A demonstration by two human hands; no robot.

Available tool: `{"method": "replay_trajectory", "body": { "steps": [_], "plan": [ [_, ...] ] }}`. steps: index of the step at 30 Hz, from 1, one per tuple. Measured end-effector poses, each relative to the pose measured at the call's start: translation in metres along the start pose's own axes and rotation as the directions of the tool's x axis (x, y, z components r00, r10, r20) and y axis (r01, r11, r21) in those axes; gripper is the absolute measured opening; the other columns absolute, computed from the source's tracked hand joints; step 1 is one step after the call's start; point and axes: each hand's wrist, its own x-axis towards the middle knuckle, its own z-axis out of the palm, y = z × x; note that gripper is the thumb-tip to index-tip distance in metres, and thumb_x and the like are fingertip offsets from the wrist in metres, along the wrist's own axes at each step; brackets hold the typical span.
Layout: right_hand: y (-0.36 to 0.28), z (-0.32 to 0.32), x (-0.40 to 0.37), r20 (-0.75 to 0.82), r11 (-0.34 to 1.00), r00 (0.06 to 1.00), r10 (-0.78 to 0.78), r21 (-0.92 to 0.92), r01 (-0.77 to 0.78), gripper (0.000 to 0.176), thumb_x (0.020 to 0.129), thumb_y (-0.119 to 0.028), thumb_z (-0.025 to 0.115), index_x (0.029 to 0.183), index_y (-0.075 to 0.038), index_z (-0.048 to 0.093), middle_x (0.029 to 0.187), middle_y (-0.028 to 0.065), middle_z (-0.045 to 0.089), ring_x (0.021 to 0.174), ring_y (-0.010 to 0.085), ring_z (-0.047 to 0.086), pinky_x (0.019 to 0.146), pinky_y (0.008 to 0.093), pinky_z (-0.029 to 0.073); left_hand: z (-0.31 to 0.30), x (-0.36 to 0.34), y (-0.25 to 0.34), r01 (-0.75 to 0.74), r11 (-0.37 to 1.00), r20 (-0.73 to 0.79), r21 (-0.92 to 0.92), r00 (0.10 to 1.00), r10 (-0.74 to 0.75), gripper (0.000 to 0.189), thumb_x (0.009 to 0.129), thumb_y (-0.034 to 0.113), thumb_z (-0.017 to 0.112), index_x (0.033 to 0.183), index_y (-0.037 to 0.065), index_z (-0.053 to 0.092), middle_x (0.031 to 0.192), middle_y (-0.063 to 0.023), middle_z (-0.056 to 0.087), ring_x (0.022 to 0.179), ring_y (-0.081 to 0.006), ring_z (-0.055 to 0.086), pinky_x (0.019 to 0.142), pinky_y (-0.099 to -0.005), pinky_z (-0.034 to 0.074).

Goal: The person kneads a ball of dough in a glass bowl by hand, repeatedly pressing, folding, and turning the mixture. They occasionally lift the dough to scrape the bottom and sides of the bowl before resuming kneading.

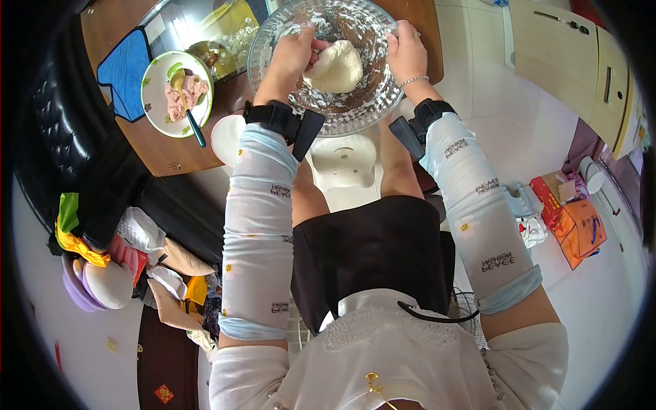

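Note:
A lump of pale dough (pixel 339 70) sits inside a large clear glass bowl (pixel 339 125), whose wall is smeared with white flour or dough scraps. My left hand (pixel 297 56) reaches into the bowl, its fingers curled against the dough's left edge. Part of those fingers is hidden behind the hand and dough. At the bowl's right side, my right hand (pixel 408 56) grips the rim with thumb inside and fingers bent over the edge. Left of the bowl, a green-rimmed white bowl (pixel 152 113) holds pink minced meat (pixel 179 102) and a spoon (pixel 195 127) with a dark handle.
Beneath the bowls is a wooden table (pixel 154 150); a blue cloth (pixel 126 75) lies at its left. A white round dish (pixel 227 140) is near its front edge. A black sofa (pixel 68 137) stands left, cabinets (pixel 567 61) right, and an orange bag (pixel 581 232) lower right.

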Motion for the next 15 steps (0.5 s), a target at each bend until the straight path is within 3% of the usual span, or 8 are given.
{"method": "replay_trajectory", "body": {
  "steps": [3, 5, 8, 9, 10, 12, 13, 15],
  "plan": [
    [0.001, 0.000, 0.000, 0.017, 1.000, 1.000, 0.010, -0.007, -0.010, 0.019, 0.084, -0.018, 0.054, 0.098, -0.007, 0.045, 0.104, 0.0166, 0.056, 0.086, 0.0410, 0.057, 0.071, 0.0486, 0.047, 0.016, -0.003, 0.005, 0.054, 0.981, -0.067, 0.186, 0.997, -0.043, 0.045, 0.085, 0.042, 0.055, 0.072, 0.000, 0.069, 0.061, -0.0041, 0.052, 0.057, -0.0183, 0.049, 0.058, -0.0337, 0.042],
    [0.002, 0.000, 0.000, 0.031, 1.000, 0.999, 0.016, 0.015, -0.017, 0.019, 0.085, -0.018, 0.053, 0.098, -0.007, 0.046, 0.102, 0.0165, 0.056, 0.086, 0.0410, 0.057, 0.071, 0.0492, 0.047, 0.028, -0.001, -0.002, -0.304, 0.583, -0.053, 0.753, 0.855, 0.516, 0.034, 0.077, 0.038, 0.063, 0.082, 0.005, 0.068, 0.079, -0.0120, 0.058, 0.080, -0.0283, 0.054, 0.075, -0.0390, 0.042],
    [0.000, -0.001, -0.001, 0.018, 1.000, 1.000, 0.004, 0.020, -0.005, 0.018, 0.085, -0.017, 0.053, 0.098, -0.007, 0.046, 0.101, 0.0163, 0.056, 0.085, 0.0406, 0.057, 0.070, 0.0490, 0.047, 0.054, -0.015, -0.020, -0.363, 0.717, -0.135, 0.595, 0.834, 0.535, 0.040, 0.073, 0.037, 0.065, 0.096, 0.005, 0.061, 0.101, -0.0153, 0.053, 0.100, -0.0345, 0.044, 0.090, -0.0416, 0.033],
    [0.000, -0.002, -0.001, 0.020, 1.000, 1.000, 0.007, 0.023, -0.008, 0.018, 0.085, -0.017, 0.053, 0.098, -0.007, 0.046, 0.101, 0.0163, 0.056, 0.085, 0.0406, 0.057, 0.070, 0.0490, 0.047, 0.056, -0.023, -0.024, -0.438, 0.741, -0.056, 0.508, 0.842, 0.536, 0.060, 0.079, 0.043, 0.057, 0.124, 0.006, 0.044, 0.128, -0.0209, 0.038, 0.120, -0.0385, 0.031, 0.103, -0.0459, 0.019],
    [-0.001, -0.002, 0.000, 0.021, 1.000, 1.000, 0.003, 0.028, -0.004, 0.018, 0.085, -0.017, 0.053, 0.098, -0.007, 0.046, 0.100, 0.0162, 0.056, 0.085, 0.0405, 0.056, 0.070, 0.0487, 0.047, 0.061, -0.033, -0.027, -0.435, 0.740, -0.056, 0.512, 0.843, 0.534, 0.060, 0.079, 0.043, 0.057, 0.124, 0.006, 0.044, 0.128, -0.0209, 0.038, 0.120, -0.0385, 0.031, 0.103, -0.0459, 0.019],
    [-0.002, -0.004, -0.001, 0.022, 0.999, 1.000, 0.000, 0.033, -0.001, 0.018, 0.085, -0.017, 0.053, 0.097, -0.007, 0.046, 0.100, 0.0161, 0.055, 0.084, 0.0403, 0.056, 0.069, 0.0485, 0.047, 0.075, -0.050, -0.028, -0.374, 0.695, -0.149, 0.614, 0.810, 0.567, 0.069, 0.085, 0.046, 0.046, 0.137, 0.005, 0.027, 0.143, -0.0245, 0.019, 0.134, -0.0404, 0.012, 0.107, -0.0531, 0.006],
    [-0.003, -0.004, -0.002, 0.005, 1.000, 1.000, -0.006, 0.030, 0.005, 0.017, 0.085, -0.016, 0.053, 0.097, -0.007, 0.046, 0.099, 0.0160, 0.055, 0.084, 0.0402, 0.056, 0.069, 0.0483, 0.047, 0.078, -0.052, -0.024, -0.281, 0.832, -0.193, 0.479, 0.890, 0.412, 0.072, 0.088, 0.046, 0.037, 0.143, 0.005, 0.014, 0.148, -0.0221, 0.002, 0.137, -0.0392, -0.005, 0.105, -0.0567, -0.007],
    [-0.004, -0.005, -0.001, 0.019, 0.999, 1.000, -0.008, 0.033, 0.007, 0.017, 0.085, -0.016, 0.052, 0.097, -0.007, 0.046, 0.097, 0.0155, 0.055, 0.083, 0.0398, 0.057, 0.068, 0.0479, 0.047, 0.087, -0.041, -0.018, -0.145, 0.890, -0.390, 0.433, 0.860, 0.329, 0.072, 0.088, 0.045, 0.037, 0.143, 0.004, 0.014, 0.148, -0.0221, 0.002, 0.136, -0.0402, -0.005, 0.105, -0.0568, -0.007]
  ]
}}
